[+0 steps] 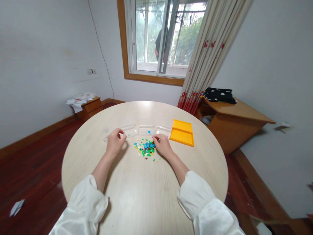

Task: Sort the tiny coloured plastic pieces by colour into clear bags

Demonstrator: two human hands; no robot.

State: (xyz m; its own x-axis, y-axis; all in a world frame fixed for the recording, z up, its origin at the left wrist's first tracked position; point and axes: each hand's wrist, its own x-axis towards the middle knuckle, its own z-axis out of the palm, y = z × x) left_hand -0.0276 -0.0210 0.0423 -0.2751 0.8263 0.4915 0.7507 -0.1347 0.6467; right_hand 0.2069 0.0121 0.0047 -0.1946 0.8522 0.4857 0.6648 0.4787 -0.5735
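A loose pile of small building bricks (149,147) in green, blue, yellow, white and brown lies on the round table (141,195). My right hand (163,145) is at the pile's right edge, thumb and fingertips pinched together; whatever they may hold is too small to make out. To the left of the pile, my left hand (115,142) is also closed in a pinch, beside a clear tray (132,131) with a tiny pale green piece in it. Blue pieces (149,132) lie in the middle clear tray (143,128). Another clear tray (164,129) is partly behind my right hand.
An open yellow-orange case (182,142) rests on the table right of the trays. A wooden desk (234,120) with dark folded cloth stands at the right, near a long curtain (210,49). Beyond the window, a person (160,45) is partly visible.
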